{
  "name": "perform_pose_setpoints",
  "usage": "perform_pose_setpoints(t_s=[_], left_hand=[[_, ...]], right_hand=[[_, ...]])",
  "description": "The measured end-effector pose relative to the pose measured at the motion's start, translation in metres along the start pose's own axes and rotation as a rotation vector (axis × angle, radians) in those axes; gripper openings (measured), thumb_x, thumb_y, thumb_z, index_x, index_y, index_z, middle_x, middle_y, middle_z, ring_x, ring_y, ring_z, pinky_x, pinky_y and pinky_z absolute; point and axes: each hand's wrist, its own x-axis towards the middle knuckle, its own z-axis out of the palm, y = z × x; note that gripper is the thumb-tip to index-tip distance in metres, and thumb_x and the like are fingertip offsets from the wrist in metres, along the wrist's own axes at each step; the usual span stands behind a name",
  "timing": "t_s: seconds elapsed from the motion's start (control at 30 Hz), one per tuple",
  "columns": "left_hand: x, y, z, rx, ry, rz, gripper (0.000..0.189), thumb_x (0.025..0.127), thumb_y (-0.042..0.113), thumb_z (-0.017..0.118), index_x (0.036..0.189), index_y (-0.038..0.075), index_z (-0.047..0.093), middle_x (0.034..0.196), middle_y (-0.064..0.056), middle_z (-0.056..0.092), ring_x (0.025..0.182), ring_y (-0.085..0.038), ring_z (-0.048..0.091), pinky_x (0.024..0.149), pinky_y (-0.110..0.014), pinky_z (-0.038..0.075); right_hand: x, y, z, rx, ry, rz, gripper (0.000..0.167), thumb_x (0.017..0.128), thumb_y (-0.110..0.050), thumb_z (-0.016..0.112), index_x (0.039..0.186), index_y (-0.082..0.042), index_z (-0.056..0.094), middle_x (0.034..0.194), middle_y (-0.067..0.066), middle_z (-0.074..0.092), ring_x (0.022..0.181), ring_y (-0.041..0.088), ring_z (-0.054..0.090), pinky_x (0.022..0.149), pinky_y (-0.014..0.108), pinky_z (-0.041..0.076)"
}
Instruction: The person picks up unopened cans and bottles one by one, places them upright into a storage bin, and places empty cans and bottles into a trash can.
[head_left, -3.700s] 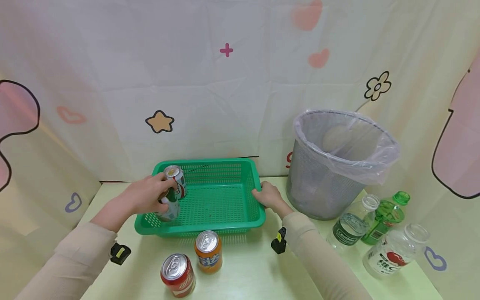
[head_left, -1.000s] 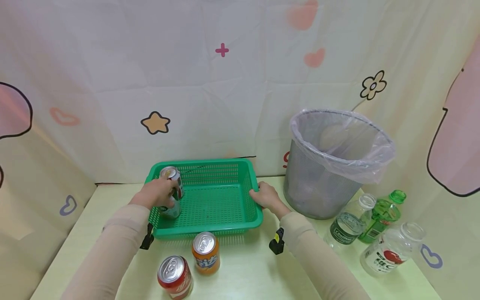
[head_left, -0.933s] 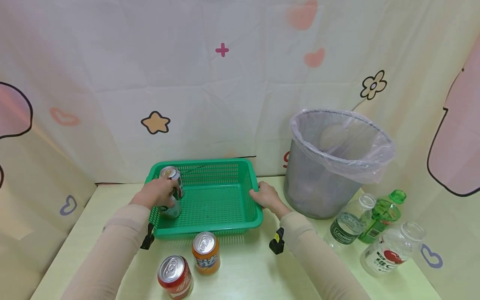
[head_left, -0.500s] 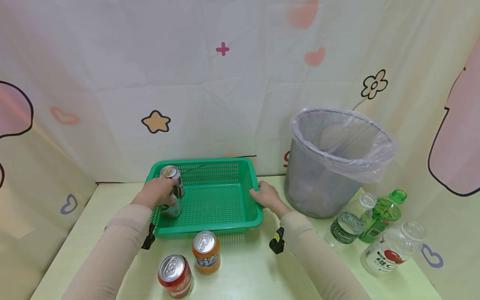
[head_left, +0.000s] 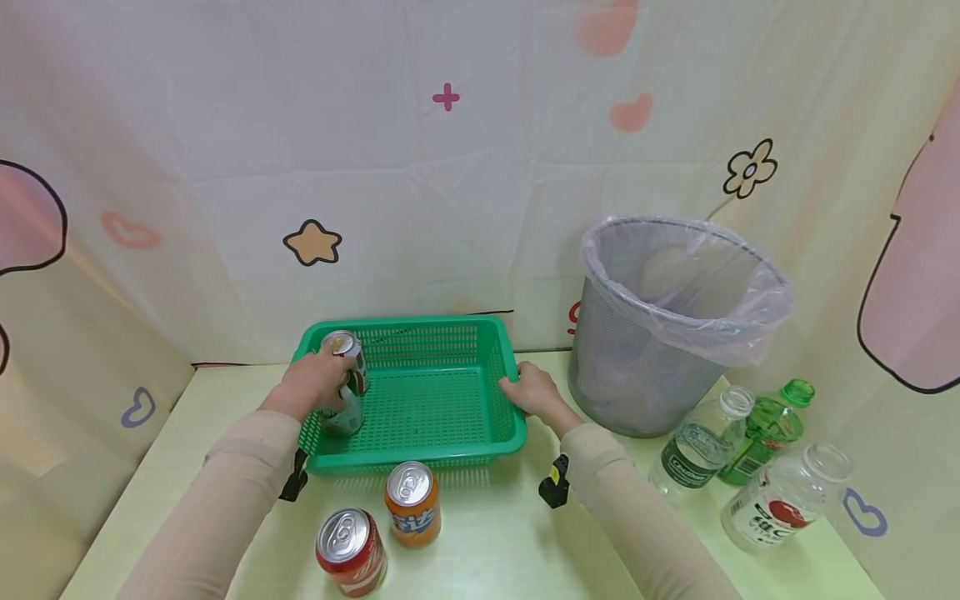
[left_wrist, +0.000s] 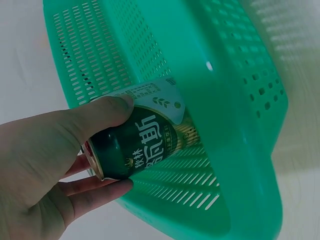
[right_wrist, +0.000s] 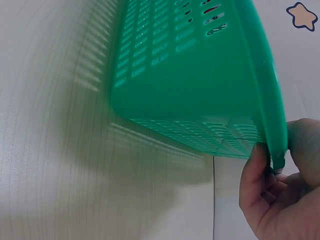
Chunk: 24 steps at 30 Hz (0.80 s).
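Observation:
A green plastic basket stands on the table. Inside its left end, my left hand grips a dark green and pale drink can, thumb on one side and fingers curled on the other in the left wrist view. Just behind it in the basket stands a second can, silver-topped with red and white, partly covered by the hand. My right hand pinches the basket's right rim, with fingers under the edge in the right wrist view.
In front of the basket stand a red can and an orange can. A mesh bin with a clear liner is at the back right. Near it are a clear bottle, a green bottle and a clear jar.
Since the oldest frame, my left forearm has swung inward and the gripped can stands more upright in the basket's left end. Over the last second almost nothing has moved; the right hand stays on the rim.

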Motion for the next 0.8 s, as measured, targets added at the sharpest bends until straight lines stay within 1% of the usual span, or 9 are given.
perform_pose_setpoints(t_s=[0.13, 0.3, 0.4, 0.6, 0.7, 0.8], left_hand=[[0.0000, -0.0004, 0.0019, -0.008, 0.025, -0.008, 0.049, 0.072, 0.019, 0.076, 0.115, 0.009, 0.056, 0.121, -0.032, 0.044, 0.085, -0.042, 0.056, 0.064, -0.047, 0.051], [0.0013, -0.0001, 0.0035, -0.014, 0.049, -0.030, 0.048, 0.072, 0.018, 0.078, 0.114, 0.009, 0.057, 0.128, -0.034, 0.036, 0.090, -0.045, 0.053, 0.063, -0.049, 0.050], [0.0031, 0.0002, 0.0039, -0.009, 0.046, -0.043, 0.049, 0.072, 0.017, 0.078, 0.115, 0.010, 0.056, 0.130, -0.035, 0.032, 0.091, -0.047, 0.052, 0.062, -0.049, 0.050], [0.0032, 0.0014, 0.0022, -0.008, 0.037, -0.048, 0.050, 0.071, 0.017, 0.078, 0.115, 0.010, 0.056, 0.131, -0.035, 0.032, 0.088, -0.046, 0.053, 0.061, -0.047, 0.050], [0.0029, 0.0018, 0.0017, -0.011, 0.032, -0.047, 0.049, 0.071, 0.016, 0.078, 0.115, 0.010, 0.056, 0.131, -0.035, 0.032, 0.088, -0.045, 0.053, 0.060, -0.047, 0.050], [0.0027, 0.0024, 0.0013, -0.012, 0.030, -0.047, 0.047, 0.072, 0.016, 0.078, 0.114, 0.010, 0.056, 0.130, -0.035, 0.032, 0.088, -0.044, 0.053, 0.060, -0.046, 0.050]], right_hand=[[0.0006, 0.0012, 0.0007, 0.001, 0.001, -0.002, 0.034, 0.091, -0.024, 0.049, 0.113, 0.002, 0.052, 0.091, 0.015, 0.060, 0.063, 0.017, 0.060, 0.058, 0.037, 0.056], [0.0015, 0.0023, 0.0020, -0.004, 0.000, -0.003, 0.033, 0.091, -0.024, 0.049, 0.112, 0.002, 0.052, 0.091, 0.014, 0.060, 0.064, 0.017, 0.060, 0.057, 0.036, 0.055], [0.0015, 0.0018, 0.0018, -0.006, 0.003, -0.007, 0.033, 0.091, -0.024, 0.049, 0.112, 0.002, 0.052, 0.091, 0.014, 0.060, 0.063, 0.017, 0.059, 0.054, 0.033, 0.055], [0.0006, 0.0005, 0.0011, -0.007, 0.005, -0.012, 0.032, 0.091, -0.023, 0.049, 0.111, 0.002, 0.052, 0.090, 0.014, 0.060, 0.062, 0.017, 0.060, 0.049, 0.028, 0.052], [0.0003, 0.0005, 0.0010, -0.005, 0.004, -0.009, 0.032, 0.092, -0.024, 0.049, 0.111, 0.001, 0.052, 0.090, 0.014, 0.060, 0.063, 0.017, 0.060, 0.049, 0.028, 0.052], [0.0003, 0.0006, 0.0009, 0.003, 0.005, -0.003, 0.032, 0.092, -0.024, 0.050, 0.112, 0.002, 0.052, 0.091, 0.015, 0.060, 0.063, 0.018, 0.061, 0.051, 0.030, 0.054]])
